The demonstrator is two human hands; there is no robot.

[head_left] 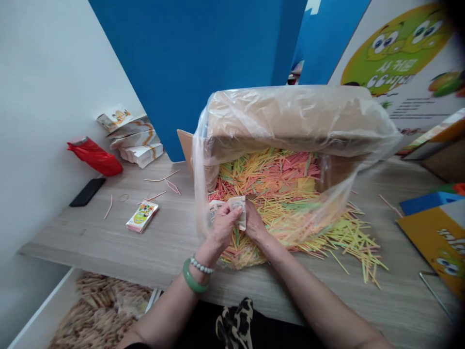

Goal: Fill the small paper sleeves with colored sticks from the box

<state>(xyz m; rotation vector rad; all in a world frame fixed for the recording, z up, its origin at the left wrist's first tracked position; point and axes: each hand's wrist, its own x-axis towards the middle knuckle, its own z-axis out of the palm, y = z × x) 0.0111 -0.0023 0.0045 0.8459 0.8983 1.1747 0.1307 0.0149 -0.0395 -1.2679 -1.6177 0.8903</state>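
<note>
While the left hand (223,224) pinches a small printed packet (238,208) between thumb and fingers, the right hand (255,224) is right beside it, fingertips hidden; can't tell if it's gripping anything. Packet's at the near side of the plastic liner (290,111), above loose coloured sticks (269,174). More sticks on the surface (112,242), to the right. Fruit-printed pack (142,216) lies left, well apart from both.

the sticks (269,179) are pink, yellow and green, the bangle (188,277) green.
</note>
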